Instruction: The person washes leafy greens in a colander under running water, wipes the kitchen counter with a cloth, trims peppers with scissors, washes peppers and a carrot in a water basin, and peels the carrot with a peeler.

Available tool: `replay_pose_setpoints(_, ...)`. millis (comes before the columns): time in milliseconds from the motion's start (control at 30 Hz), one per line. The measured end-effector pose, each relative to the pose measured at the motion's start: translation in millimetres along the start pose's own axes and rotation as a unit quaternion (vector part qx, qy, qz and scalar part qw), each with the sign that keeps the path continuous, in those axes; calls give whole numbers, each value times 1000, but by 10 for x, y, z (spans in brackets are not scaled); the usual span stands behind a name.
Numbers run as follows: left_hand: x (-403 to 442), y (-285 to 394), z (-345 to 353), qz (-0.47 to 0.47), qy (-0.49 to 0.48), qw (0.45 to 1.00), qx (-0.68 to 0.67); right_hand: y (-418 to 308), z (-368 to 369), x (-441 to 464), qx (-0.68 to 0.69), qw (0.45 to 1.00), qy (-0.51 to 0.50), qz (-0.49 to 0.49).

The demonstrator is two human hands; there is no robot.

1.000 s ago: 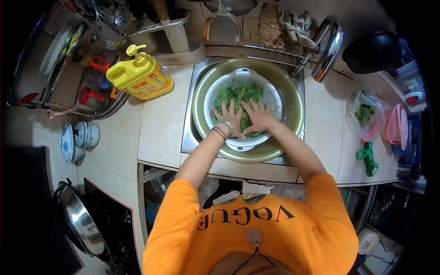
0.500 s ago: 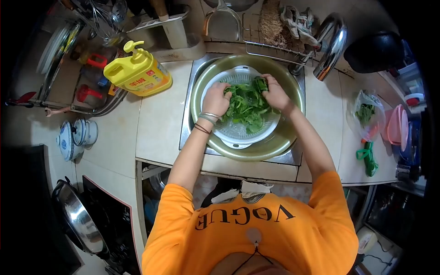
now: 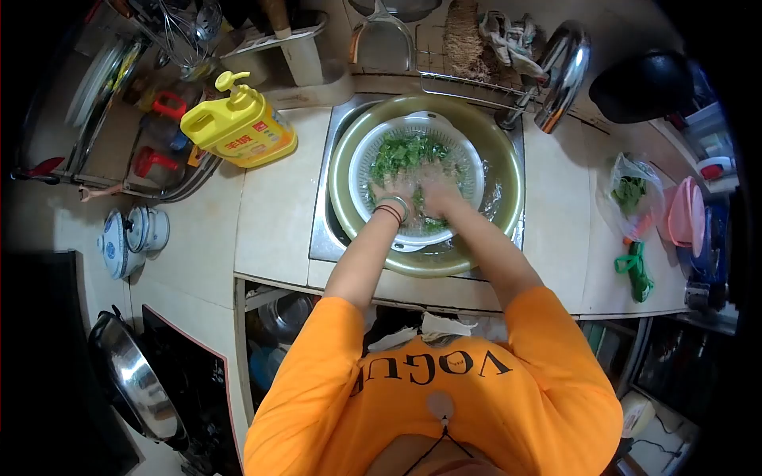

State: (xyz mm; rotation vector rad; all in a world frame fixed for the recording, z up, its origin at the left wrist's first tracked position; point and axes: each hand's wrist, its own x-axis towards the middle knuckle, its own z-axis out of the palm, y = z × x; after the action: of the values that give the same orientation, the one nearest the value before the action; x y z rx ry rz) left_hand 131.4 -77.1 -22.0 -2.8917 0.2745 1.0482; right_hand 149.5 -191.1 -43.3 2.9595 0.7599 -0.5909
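Both bare hands were plunged side by side into water, the left (image 3: 393,190) with bands at its wrist, the right (image 3: 436,192) just beside it. Splash and blur hid the fingers, so whether they were spread or gripping could not be told. Under and just beyond them lay leafy greens (image 3: 406,151), loose inside a white colander (image 3: 468,155), whose slotted wall seemed to let water through while keeping leaves together. Around that stood a wide olive basin (image 3: 340,182), apparently holding the water, set over a metal sink (image 3: 321,230), likely to catch spills. Beyond the hands was a wire rack (image 3: 456,90); past the right hand, a faucet (image 3: 567,75) arched to one side, leaving the basin open above. Well left stood a yellow pump bottle (image 3: 246,131); farther right, a plastic bag (image 3: 647,194) held more greens.
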Motion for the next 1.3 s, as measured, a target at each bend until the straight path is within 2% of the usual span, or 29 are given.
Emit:
replay_pose_setpoints(67,-25,8,-18,-9,-4,1000,8,-4,-43,-18,-24,999,22,-1)
replay_pose_setpoints(167,-54,-50,-1,-12,66,997,-42,21,-97,-32,40,999,27,-15)
replay_pose_setpoints(233,-140,-104,-57,23,90,992,-89,158,220,128,156,980,106,-65)
replay_pose_setpoints(267,-175,-129,-112,23,93,992,-88,194,105,108,155,980,109,-66)
replay_pose_setpoints(333,-229,-170,-166,36,81,986,-144,255,-211,-22,318,946,60,-19)
replay_pose_setpoints(367,-158,-239,-150,37,76,985,-148,284,-155,-34,318,946,54,-18)
replay_pose_setpoints(433,55,-408,-146,61,70,930,-354,341,-20,-55,283,910,300,-24)
replay_pose_setpoints(467,-53,-371,-240,41,96,956,-276,351,5,-70,233,934,270,-34)
replay_pose_setpoints(500,-61,-330,-143,39,96,955,-277,318,37,-75,233,934,269,-36)
replay_pose_setpoints(567,-28,-206,151,13,254,957,-140,232,81,-56,143,971,191,18)
replay_pose_setpoints(600,-21,-119,218,-5,310,946,-92,195,96,-36,87,983,162,16)
replay_pose_setpoints(633,36,-108,218,-4,311,946,-90,147,88,36,88,982,164,18)
replay_pose_setpoints(700,104,-75,126,9,227,969,-99,119,164,213,323,935,72,127)
replay_pose_setpoints(733,112,-129,69,16,236,958,-165,125,285,258,450,871,171,101)
replay_pose_setpoints(767,109,-189,8,15,244,955,-166,170,160,249,446,872,177,96)
replay_pose_setpoints(833,60,-294,14,24,350,892,-284,184,-218,51,585,792,130,118)
replay_pose_setpoints(867,20,-330,7,40,395,858,-327,243,-366,1,550,812,140,134)
replay_pose_setpoints(900,-49,-351,-34,39,390,860,-326,291,-523,-71,556,811,141,118)
replay_pose_setpoints(1000,-186,-440,-184,73,440,794,-412,539,-593,-60,541,828,121,82)
replay_pose_setpoints(1067,-203,-429,-197,65,465,793,-388,597,-461,-52,292,926,241,-8)
replay_pose_setpoints(1100,-210,-417,-204,58,489,790,-365,572,-417,-58,292,926,240,-7)
replay_pose_setpoints(1133,-161,-448,-152,84,401,834,-371,527,-356,-67,268,946,185,-13)
replay_pose_setpoints(1167,-174,-407,-158,85,401,833,-371,457,-340,-91,241,962,129,-18)
replay_pose_setpoints(1200,-212,-321,-165,61,280,926,-246,362,-334,-109,212,975,63,-14)
replay_pose_setpoints(1233,-225,-239,-167,34,147,982,-111,280,-179,-72,167,985,45,-26)
replay_pose_setpoints(1267,-122,-182,-84,28,89,988,-122,163,-180,-111,117,993,19,-6)
replay_pose_setpoints(1300,-84,-134,-4,18,85,992,-93,46,-201,-156,68,998,-9,15)
